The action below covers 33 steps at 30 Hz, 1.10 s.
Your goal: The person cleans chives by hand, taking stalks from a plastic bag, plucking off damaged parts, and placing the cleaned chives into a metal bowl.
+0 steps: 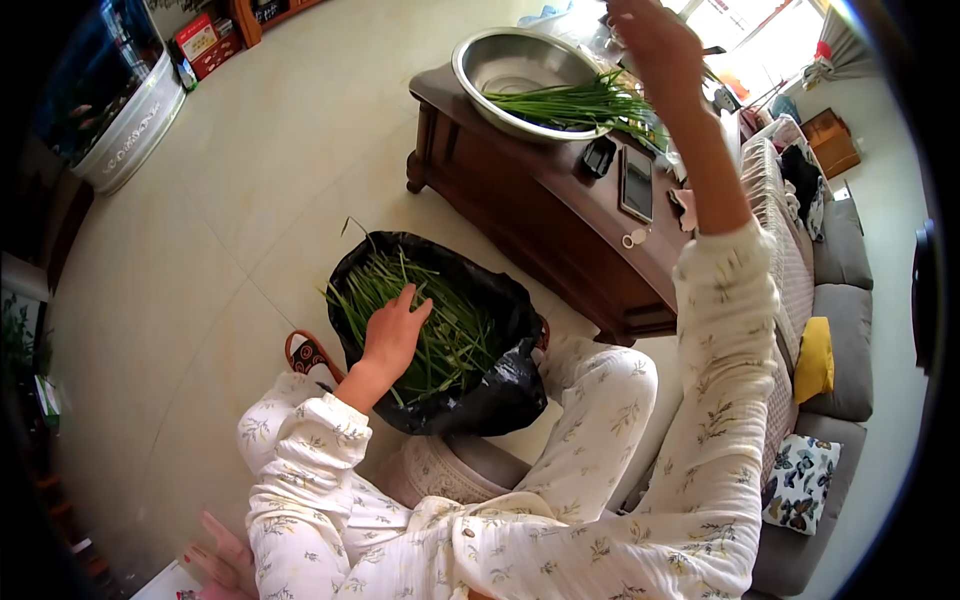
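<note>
My left hand (388, 340) is over a black plastic bag (505, 395) filled with long, thin green stems that look like chives (455, 340). Its fingers are spread and touch the top of the heap, with nothing clearly held. At the upper right edge, my right hand (662, 50) is raised beside a steel basin (490, 62). The fingers there are blurred and partly cut off by the frame, so any grip is hidden. A bundle of the same green stems (565, 102) lies in the basin, their ends hanging over its right rim.
The basin stands on a dark wooden table (540, 205) with a phone (636, 185), a small black box (598, 157) and a white ring-shaped item (634, 238). A grey sofa (840, 330) runs along the right. Another person's hand (222, 560) shows at lower left.
</note>
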### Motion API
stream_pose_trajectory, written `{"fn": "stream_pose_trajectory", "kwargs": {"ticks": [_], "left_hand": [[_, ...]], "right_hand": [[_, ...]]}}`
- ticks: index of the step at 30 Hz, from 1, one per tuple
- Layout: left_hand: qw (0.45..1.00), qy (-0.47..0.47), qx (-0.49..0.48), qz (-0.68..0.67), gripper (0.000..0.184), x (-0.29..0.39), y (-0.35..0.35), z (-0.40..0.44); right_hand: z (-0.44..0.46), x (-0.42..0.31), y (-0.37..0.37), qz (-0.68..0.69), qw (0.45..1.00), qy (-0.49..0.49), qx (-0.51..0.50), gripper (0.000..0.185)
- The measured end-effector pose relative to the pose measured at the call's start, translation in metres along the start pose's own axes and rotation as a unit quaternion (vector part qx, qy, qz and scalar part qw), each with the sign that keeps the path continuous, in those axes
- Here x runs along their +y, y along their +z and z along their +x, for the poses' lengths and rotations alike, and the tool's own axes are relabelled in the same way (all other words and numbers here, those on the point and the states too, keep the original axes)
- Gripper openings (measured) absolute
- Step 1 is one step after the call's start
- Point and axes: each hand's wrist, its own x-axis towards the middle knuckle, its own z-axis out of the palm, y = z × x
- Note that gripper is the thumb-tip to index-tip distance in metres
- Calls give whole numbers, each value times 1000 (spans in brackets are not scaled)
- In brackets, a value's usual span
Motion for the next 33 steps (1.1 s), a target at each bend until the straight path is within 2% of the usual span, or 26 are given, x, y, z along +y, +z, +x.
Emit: {"fn": "stream_pose_trajectory", "kwargs": {"ticks": [1, 2, 3, 4, 5, 6, 7, 12, 16, 17, 20, 22, 24, 26, 28, 30, 32, 33], "left_hand": [[1000, -5, -15, 26, 37, -1, 1, 0], [998, -11, -30, 53, 35, -2, 3, 0], [999, -11, -16, 49, 24, -3, 10, 0], [999, -12, -20, 37, 20, -5, 18, 1], [999, -14, -25, 25, 16, -6, 26, 1], [999, -18, -30, 13, 12, -7, 31, 0], [1000, -8, -2, -7, 5, -6, 34, 0], [998, 0, -42, -43, 5, -2, 37, 2], [994, -8, -67, -86, 9, 3, 29, 4], [993, -13, -72, -89, 10, 3, 28, 3], [993, -11, -74, -93, 15, 4, 29, 3], [991, -3, -81, -105, 20, 9, 32, 2], [986, -4, -99, -131, 24, 20, 34, -1], [977, -6, -91, -192, 34, 28, 33, -2], [969, 5, -103, -223, 39, 30, 40, -8], [965, 23, -112, -237, 43, 27, 38, -9], [962, 44, -125, -239, 45, 25, 31, -8], [963, 63, -107, -240, 42, 16, 29, -5]], "right_hand": [[-5, 24, 39, -33, 997, -62, 10, 17], [-3, 25, 66, -78, 988, -60, -122, 26], [-9, 24, 90, -127, 975, -85, -160, 21], [-21, 34, 128, -142, 965, -101, -196, 24], [-32, 36, 150, -134, 961, -111, -216, 22], [-45, 42, 176, -59, 975, -109, -182, 17], [-51, 38, 186, -85, 966, -114, -215, 16], [-67, 23, 224, -4, 964, -52, -262, 13], [-69, 19, 245, 123, 953, 69, -269, 10], [-70, 18, 247, 143, 958, 55, -242, 10], [-68, 15, 262, 146, 946, 79, -277, 10], [-65, 12, 256, 138, 943, 59, -298, 13], [-65, 1, 240, 207, 932, 172, -242, 14], [-67, 6, 243, 200, 977, 66, -43, 14], [-57, -18, 200, 288, 950, 118, -38, 13], [-58, -55, 152, 340, 925, 148, -77, 11], [-75, -98, 128, 437, 880, 150, -113, 6], [-88, -118, 125, 480, 860, 108, -136, 6]]}}
